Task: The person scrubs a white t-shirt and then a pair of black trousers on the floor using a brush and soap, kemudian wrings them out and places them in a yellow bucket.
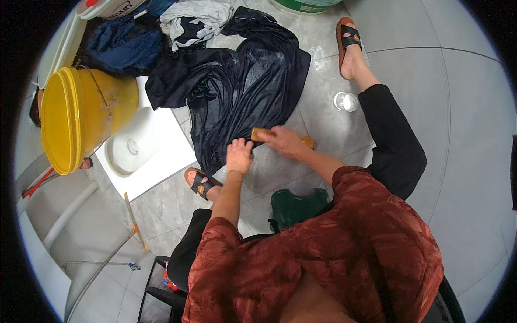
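A wet black garment (253, 75) lies spread and wrinkled on the tiled floor before me. My left hand (239, 156) is at its near edge, fingers curled down onto the cloth. My right hand (284, 141), just beside it, grips a yellow-brown bar (262, 134) over the same edge. From behind my right wrist sticks out an orange-yellow piece (307, 142); whether it belongs to the bar, I cannot tell. The bar's underside is hidden.
On the left, a yellow bucket (110, 102) stands by a white squat toilet (156, 156). Blue clothes (124, 46) and grey-white cloth (196, 19) are heaped behind. A clear cup (345, 102) stands near my right foot, a green stool (296, 207) between my legs. A hose (97, 277) runs lower left.
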`<state>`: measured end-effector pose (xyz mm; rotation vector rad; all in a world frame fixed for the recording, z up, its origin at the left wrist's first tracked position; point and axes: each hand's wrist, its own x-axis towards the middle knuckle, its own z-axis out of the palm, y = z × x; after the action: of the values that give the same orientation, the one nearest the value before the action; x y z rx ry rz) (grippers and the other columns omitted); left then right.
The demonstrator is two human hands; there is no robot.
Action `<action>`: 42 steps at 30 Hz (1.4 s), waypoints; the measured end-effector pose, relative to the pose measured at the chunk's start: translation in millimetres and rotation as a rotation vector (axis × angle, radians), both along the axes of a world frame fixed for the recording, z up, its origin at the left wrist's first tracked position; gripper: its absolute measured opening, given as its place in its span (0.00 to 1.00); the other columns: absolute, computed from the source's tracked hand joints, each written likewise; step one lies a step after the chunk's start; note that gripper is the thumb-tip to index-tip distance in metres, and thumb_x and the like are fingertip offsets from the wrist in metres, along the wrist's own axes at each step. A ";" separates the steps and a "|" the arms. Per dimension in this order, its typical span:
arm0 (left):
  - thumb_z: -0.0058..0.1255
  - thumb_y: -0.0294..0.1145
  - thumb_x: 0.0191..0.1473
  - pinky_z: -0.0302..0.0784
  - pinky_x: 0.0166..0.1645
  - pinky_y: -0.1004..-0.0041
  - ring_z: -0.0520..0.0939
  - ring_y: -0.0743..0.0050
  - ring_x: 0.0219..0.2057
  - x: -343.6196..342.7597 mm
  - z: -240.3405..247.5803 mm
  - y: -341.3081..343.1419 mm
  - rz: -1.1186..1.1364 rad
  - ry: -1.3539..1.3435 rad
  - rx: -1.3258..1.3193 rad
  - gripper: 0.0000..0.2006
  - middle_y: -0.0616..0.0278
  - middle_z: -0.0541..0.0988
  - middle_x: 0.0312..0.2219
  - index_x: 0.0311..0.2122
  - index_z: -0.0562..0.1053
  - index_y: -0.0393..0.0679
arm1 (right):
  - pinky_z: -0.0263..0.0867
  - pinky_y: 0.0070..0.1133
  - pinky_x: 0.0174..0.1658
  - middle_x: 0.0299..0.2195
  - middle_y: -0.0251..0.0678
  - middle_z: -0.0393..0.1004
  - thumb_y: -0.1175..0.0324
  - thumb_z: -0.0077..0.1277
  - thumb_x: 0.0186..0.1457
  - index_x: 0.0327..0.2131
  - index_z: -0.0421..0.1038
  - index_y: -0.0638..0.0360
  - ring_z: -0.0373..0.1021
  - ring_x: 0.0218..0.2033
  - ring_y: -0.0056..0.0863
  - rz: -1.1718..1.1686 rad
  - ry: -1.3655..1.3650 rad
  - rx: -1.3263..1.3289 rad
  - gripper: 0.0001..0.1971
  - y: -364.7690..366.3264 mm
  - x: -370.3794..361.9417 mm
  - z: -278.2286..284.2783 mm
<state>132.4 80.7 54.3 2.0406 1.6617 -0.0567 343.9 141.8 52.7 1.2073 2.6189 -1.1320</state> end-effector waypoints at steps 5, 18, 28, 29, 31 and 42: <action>0.58 0.31 0.34 0.68 0.44 0.61 0.70 0.55 0.40 -33.1 9.1 -1.8 0.095 0.070 -0.114 0.18 0.58 0.70 0.34 0.37 0.73 0.47 | 0.66 0.34 0.42 0.38 0.49 0.68 0.56 0.43 0.56 0.50 0.63 0.45 0.67 0.41 0.43 0.018 -0.073 -0.077 0.19 69.0 -19.7 -6.7; 0.55 0.26 0.34 0.70 0.44 0.64 0.71 0.55 0.39 -24.7 -1.3 9.4 0.124 0.087 -0.132 0.15 0.56 0.72 0.32 0.34 0.77 0.47 | 0.64 0.35 0.42 0.38 0.51 0.70 0.38 0.40 0.54 0.46 0.67 0.62 0.69 0.39 0.45 -0.083 -0.039 -0.317 0.34 88.9 -46.6 37.3; 0.57 0.29 0.33 0.71 0.45 0.65 0.71 0.56 0.41 -29.1 -8.8 1.5 0.174 0.126 -0.192 0.16 0.57 0.73 0.34 0.34 0.78 0.50 | 0.67 0.32 0.33 0.34 0.45 0.68 0.59 0.45 0.56 0.52 0.66 0.46 0.69 0.32 0.41 -0.583 -0.066 0.277 0.19 175.2 -14.3 -2.5; 0.57 0.29 0.32 0.71 0.44 0.65 0.71 0.56 0.40 -33.7 -8.1 0.6 0.193 0.133 -0.170 0.16 0.57 0.73 0.33 0.34 0.78 0.49 | 0.67 0.33 0.34 0.34 0.46 0.68 0.59 0.44 0.57 0.52 0.65 0.47 0.69 0.32 0.43 -0.552 -0.001 0.037 0.19 154.6 -44.6 7.5; 0.57 0.29 0.32 0.71 0.44 0.66 0.71 0.57 0.40 -25.4 -9.3 2.2 0.188 0.108 -0.135 0.16 0.57 0.73 0.33 0.33 0.78 0.49 | 0.67 0.37 0.38 0.33 0.46 0.68 0.66 0.51 0.52 0.50 0.65 0.48 0.69 0.33 0.45 -0.004 0.037 0.135 0.20 97.1 -73.0 -4.2; 0.57 0.29 0.31 0.71 0.44 0.66 0.71 0.56 0.40 -23.8 -15.4 0.4 0.200 0.068 -0.143 0.15 0.56 0.73 0.33 0.32 0.78 0.48 | 0.66 0.37 0.36 0.32 0.44 0.68 0.57 0.48 0.52 0.53 0.65 0.34 0.69 0.35 0.44 -0.624 -0.020 0.415 0.22 226.5 -71.9 14.5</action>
<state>108.6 81.0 38.8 1.7778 1.8405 -0.1728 272.0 368.2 67.2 2.2056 2.6054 -0.6030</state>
